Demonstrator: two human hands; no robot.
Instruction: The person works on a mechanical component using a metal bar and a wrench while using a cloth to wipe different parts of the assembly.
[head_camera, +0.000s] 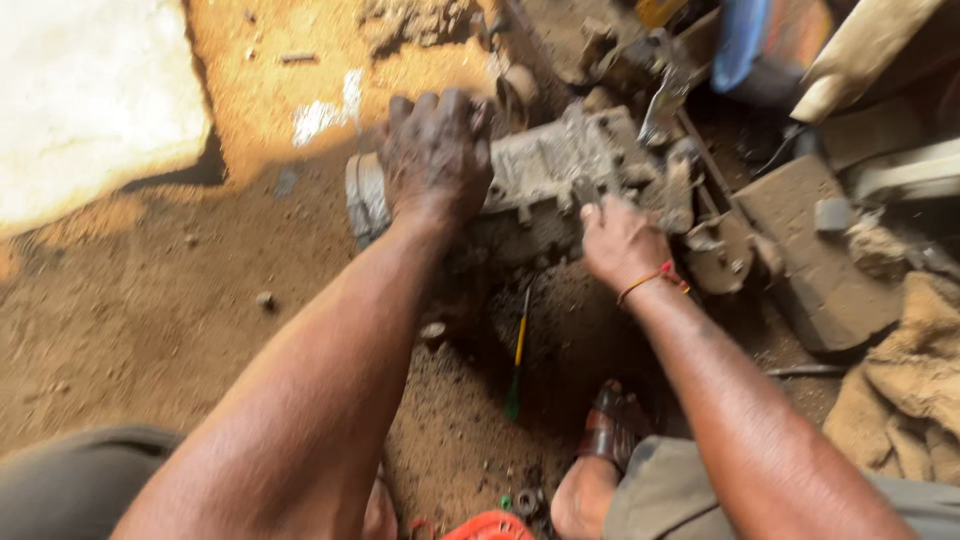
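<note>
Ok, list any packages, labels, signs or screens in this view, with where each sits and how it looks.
No package, label, sign or screen can be made out.
Blue and orange object: top right edge, behind the metal parts; blurred, so whether it is a package cannot be told.
Grey metal casting: centre, on the dirt floor, with the left hand and right hand on it; no label shows.

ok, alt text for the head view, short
Both bare hands rest on a grimy grey metal housing lying on a dirt floor: left hand on its left end, right hand at its near edge. A yellow-and-green screwdriver lies below.
</note>
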